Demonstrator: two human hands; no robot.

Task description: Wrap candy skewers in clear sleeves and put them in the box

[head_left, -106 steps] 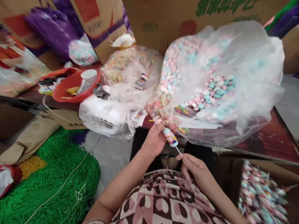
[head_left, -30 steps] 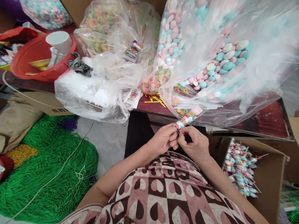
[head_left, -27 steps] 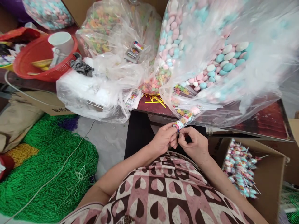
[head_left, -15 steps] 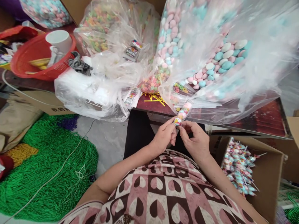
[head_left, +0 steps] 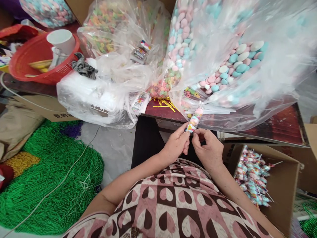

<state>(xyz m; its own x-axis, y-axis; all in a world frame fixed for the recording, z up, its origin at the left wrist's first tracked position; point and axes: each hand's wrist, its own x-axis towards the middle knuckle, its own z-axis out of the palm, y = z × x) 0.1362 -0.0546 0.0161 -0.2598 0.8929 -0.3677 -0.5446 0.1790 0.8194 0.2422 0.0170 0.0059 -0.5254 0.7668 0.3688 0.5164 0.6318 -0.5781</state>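
Observation:
A slim clear packet of candy [head_left: 195,119], filled with pink, white, blue and yellow pieces, points up and away from me at the table's edge. My left hand [head_left: 176,144] pinches its lower end from the left. On the other side, my right hand [head_left: 208,147] has thumb and index finger pressed together at the same end. The fingertips cover the packet's bottom, so any tie there is hidden. Just beyond lie yellow twist ties [head_left: 164,104] and a large clear bag of pastel candies [head_left: 223,71].
A cardboard box [head_left: 282,185] at my right holds several wrapped candy sticks [head_left: 253,178]. Left on the table stand a red basket [head_left: 49,77] with a white cup [head_left: 60,41] and a bag of gummy rings [head_left: 106,24]. Green bead strings [head_left: 56,172] cover the floor at left.
Both hands and the candy packet have shifted slightly to the right. The fingers still pinch at the packet's lower end.

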